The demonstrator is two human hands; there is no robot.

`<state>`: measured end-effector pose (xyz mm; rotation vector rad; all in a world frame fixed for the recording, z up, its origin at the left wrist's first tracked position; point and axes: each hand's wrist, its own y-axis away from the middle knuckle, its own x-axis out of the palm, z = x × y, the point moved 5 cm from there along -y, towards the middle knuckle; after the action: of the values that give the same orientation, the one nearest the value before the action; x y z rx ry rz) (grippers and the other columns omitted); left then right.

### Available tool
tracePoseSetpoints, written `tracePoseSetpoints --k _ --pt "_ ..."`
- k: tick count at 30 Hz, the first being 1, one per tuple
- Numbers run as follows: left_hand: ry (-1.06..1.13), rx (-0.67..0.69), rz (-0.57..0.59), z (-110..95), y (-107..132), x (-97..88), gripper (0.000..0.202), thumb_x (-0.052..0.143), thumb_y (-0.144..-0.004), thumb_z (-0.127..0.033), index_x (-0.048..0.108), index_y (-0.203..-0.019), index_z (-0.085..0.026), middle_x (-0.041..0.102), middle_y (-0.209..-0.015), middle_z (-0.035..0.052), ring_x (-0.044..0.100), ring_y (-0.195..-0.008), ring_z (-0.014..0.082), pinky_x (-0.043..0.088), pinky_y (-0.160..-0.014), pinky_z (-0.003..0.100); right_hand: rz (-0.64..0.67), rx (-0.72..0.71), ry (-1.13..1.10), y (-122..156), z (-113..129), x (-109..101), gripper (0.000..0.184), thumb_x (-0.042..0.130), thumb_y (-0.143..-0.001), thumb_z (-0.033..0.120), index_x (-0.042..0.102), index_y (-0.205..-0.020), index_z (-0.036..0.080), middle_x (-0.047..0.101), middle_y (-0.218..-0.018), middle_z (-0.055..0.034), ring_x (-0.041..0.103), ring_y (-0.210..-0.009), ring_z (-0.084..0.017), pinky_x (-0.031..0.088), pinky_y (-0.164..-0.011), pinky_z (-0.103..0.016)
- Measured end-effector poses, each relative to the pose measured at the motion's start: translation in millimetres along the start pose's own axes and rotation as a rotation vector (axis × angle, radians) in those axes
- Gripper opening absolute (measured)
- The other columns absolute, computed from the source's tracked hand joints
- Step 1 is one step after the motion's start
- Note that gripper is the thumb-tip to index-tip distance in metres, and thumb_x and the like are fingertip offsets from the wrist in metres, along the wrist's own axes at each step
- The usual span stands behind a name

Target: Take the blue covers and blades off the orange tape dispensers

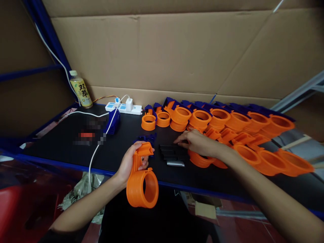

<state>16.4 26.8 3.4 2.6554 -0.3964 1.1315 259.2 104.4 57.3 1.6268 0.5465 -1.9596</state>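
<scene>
My left hand [127, 163] is wrapped round the grooved arm of an orange plastic ring-shaped part [131, 192], held in front of the table's edge with its wide ring hanging down. Behind that hand lie small dark blue pieces [145, 138]. My right hand [193, 141] is over a group of black strip-like pieces [173, 152], fingers stretched out and apart; I cannot tell whether the fingertips touch them. One silvery strip [175, 163] lies at their near side. Under and beside my right wrist are more orange ring parts [201, 161].
Rows of orange rings with blue pieces [219, 115] fill the back and right of the black table [121, 128]. At the left stand a yellow-labelled bottle [81, 90], a white power strip [136, 109] and stacked blue parts [114, 122]. A white cable [97, 148] hangs over the front edge.
</scene>
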Motion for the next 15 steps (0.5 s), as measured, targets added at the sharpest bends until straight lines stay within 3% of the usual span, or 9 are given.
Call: tracePoseSetpoints --k 3,6,9,11,13,15 --pt "-0.001 0.009 -0.005 0.3 0.4 0.7 0.024 0.058 -0.087 -0.037 0.058 -0.1 -0.016 0.069 -0.089 0.0081 0.047 -0.048 0.0058 0.029 -0.038 0.015 -0.133 0.008 0.006 3.8 15.1 -14.0 0.03 0.053 -0.094 0.034 0.075 -0.112 0.023 0.074 -0.108 -0.0052 0.068 -0.096 -0.02 0.052 -0.089 -0.035" --pt "0.019 0.065 -0.044 -0.4 3.0 5.3 0.023 0.059 -0.089 -0.037 0.057 -0.102 -0.018 0.068 -0.089 0.0057 0.052 -0.053 0.0079 0.038 -0.044 0.017 -0.26 0.048 -0.148 19.7 56.2 -29.1 0.035 0.049 -0.098 0.04 0.07 -0.122 0.024 0.072 -0.115 -0.005 0.068 -0.101 -0.018 0.054 -0.089 -0.032" --pt "0.045 0.186 -0.111 -1.1 9.3 13.5 0.025 0.062 -0.09 -0.038 0.057 -0.108 -0.021 0.068 -0.096 0.0051 0.062 -0.068 0.0127 0.052 -0.061 0.025 -0.224 0.048 -0.335 43.7 115.1 -26.2 0.05 0.054 -0.095 0.05 0.056 -0.14 0.027 0.07 -0.119 -0.0053 0.069 -0.098 -0.018 0.058 -0.081 -0.03" --pt "0.041 0.244 -0.139 1.1 15.2 20.1 0.027 0.062 -0.091 -0.041 0.057 -0.109 -0.021 0.069 -0.102 0.0059 0.066 -0.078 0.0155 0.055 -0.073 0.03 -0.178 0.026 -0.347 59.5 151.4 -17.0 0.07 0.065 -0.086 0.056 0.046 -0.147 0.027 0.063 -0.133 -0.0074 0.066 -0.11 -0.022 0.057 -0.089 -0.034" --pt "0.035 0.26 -0.129 5.3 20.5 26.3 0.029 0.06 -0.093 -0.045 0.058 -0.111 -0.022 0.069 -0.107 0.0065 0.067 -0.084 0.0175 0.055 -0.081 0.035 -0.171 0.025 -0.319 72.2 173.9 -8.5 0.077 0.072 -0.08 0.054 0.044 -0.147 0.028 0.058 -0.139 -0.0078 0.063 -0.116 -0.024 0.057 -0.094 -0.036" --pt "-0.003 0.234 -0.066 9.8 23.3 31.2 0.031 0.057 -0.094 -0.047 0.058 -0.115 -0.023 0.067 -0.117 0.0089 0.068 -0.094 0.0212 0.054 -0.086 0.039 -0.195 0.047 -0.288 83.0 176.9 -6.8 0.071 0.073 -0.08 0.048 0.045 -0.144 0.032 0.059 -0.138 -0.006 0.065 -0.113 -0.024 0.058 -0.091 -0.036"
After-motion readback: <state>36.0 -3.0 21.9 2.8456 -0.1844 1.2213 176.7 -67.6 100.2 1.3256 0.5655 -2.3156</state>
